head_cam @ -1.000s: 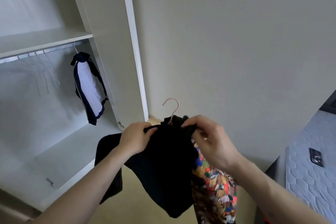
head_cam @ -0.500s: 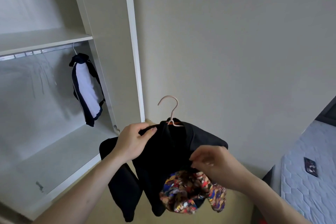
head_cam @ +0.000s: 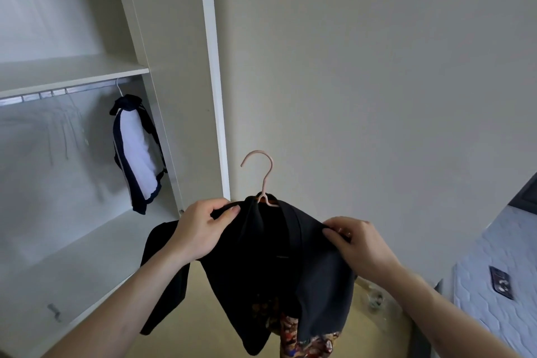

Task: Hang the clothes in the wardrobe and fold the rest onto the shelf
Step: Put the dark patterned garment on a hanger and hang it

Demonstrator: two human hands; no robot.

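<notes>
A black garment (head_cam: pixel 261 264) with a colourful printed lining hangs on a pink hanger (head_cam: pixel 263 177), held in the air in front of the open wardrobe. My left hand (head_cam: pixel 200 229) grips the garment's left shoulder. My right hand (head_cam: pixel 357 244) pinches its right shoulder. The hanger's hook stands free above the collar. Inside the wardrobe, a white and navy top (head_cam: pixel 136 151) hangs on the metal rail (head_cam: pixel 55 93), close to the right side panel.
The wardrobe has an upper shelf (head_cam: pixel 72 73) over the rail and a white bottom board (head_cam: pixel 72 264). Its open door (head_cam: pixel 180 67) stands between the wardrobe and the beige wall. A mattress (head_cam: pixel 499 279) with a dark phone (head_cam: pixel 501 282) lies at the right.
My right hand has moved from the collar, down to the front, then out to the garment's right shoulder. The black garment now sits spread over the hanger, and the hook shows fully.
</notes>
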